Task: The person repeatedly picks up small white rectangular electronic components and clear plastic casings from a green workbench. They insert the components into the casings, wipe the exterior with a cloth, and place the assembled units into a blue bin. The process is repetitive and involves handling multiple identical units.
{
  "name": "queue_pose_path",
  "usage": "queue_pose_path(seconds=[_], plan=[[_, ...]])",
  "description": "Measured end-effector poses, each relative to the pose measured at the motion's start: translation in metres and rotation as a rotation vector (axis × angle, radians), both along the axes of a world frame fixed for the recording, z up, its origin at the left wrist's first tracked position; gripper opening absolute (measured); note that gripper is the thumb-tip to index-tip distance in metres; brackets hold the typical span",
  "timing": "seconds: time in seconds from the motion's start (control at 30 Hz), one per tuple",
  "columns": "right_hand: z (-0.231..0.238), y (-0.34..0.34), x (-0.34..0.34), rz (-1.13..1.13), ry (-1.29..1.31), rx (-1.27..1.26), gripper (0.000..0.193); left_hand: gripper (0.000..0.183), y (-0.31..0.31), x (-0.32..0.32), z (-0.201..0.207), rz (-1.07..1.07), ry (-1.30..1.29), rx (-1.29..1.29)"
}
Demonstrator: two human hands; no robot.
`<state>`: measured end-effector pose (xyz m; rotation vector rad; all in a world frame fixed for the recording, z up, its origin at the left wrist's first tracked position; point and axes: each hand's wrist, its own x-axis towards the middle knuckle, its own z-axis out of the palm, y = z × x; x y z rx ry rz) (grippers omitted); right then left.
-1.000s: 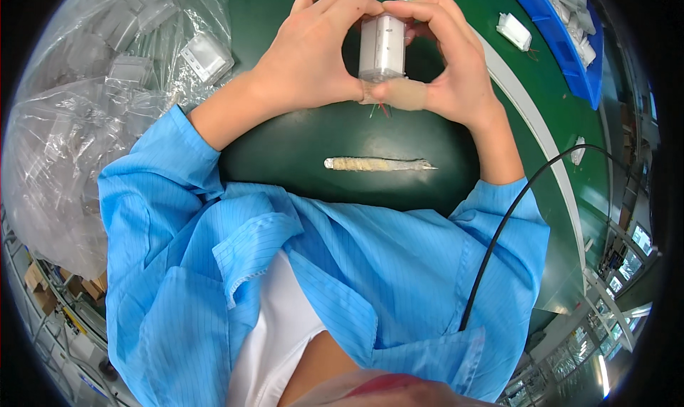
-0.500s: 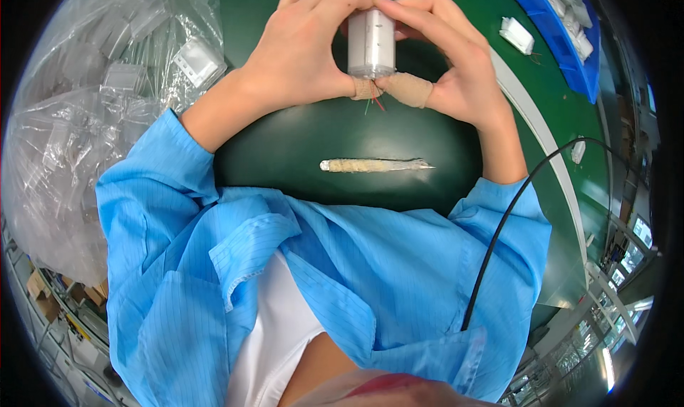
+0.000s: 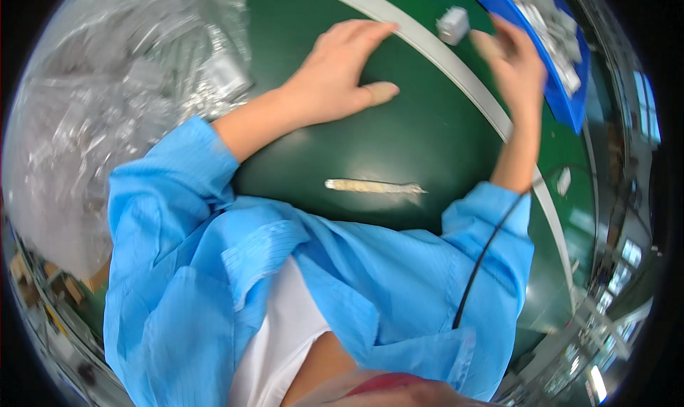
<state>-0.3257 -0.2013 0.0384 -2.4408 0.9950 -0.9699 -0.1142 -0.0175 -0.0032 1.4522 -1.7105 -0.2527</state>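
Note:
My left hand [image 3: 343, 69] hovers over the dark green work surface, fingers stretched out and thumb apart, holding nothing. Tape covers the tip of its thumb. Off to the far right my right hand [image 3: 514, 61] is smeared by motion, its fingers apart and nothing visible between them. Just left of its fingertips stands a small whitish block-shaped case [image 3: 453, 26], beyond the pale curved strip. Closer to my body lies a slim, tape-wrapped stick with a pointed end [image 3: 374, 186].
A blue bin [image 3: 578, 111] with several white parts stands at the far right. Crumpled clear plastic bags [image 3: 92, 143] with clear cases fill the left side. The pale strip [image 3: 445, 61] curves across the table. A black cable [image 3: 491, 247] crosses my right sleeve.
The clear and white case with thin wires has left my hands, which have moved apart. My right hand went right, toward the blue bin. The view has shifted slightly.

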Motion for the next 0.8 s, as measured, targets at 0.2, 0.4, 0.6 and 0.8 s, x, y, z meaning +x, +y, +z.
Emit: queue_pose_path(seconds=[0.2, 0.4, 0.6, 0.8], plan=[[0.016, -0.007, -0.081, -0.689, 0.574, 0.459, 0.083, 0.042, 0.001, -0.010, 0.002, -0.151, -0.073, -0.033], [-0.010, -0.046, -0.084, -0.614, 0.552, 0.194, 0.070, 0.022, 0.023, 0.003, 0.056, -0.165, -0.353, 0.170], [-0.001, -0.033, -0.072, -0.435, 0.525, 0.225, 0.051, 0.035, 0.097, 0.109, 0.109, -0.123, -0.434, 0.326], [0.036, -0.001, -0.039, -0.354, 0.891, 0.200, 0.044, 0.044, 0.109, 0.109, 0.096, -0.027, -0.427, 0.459]])
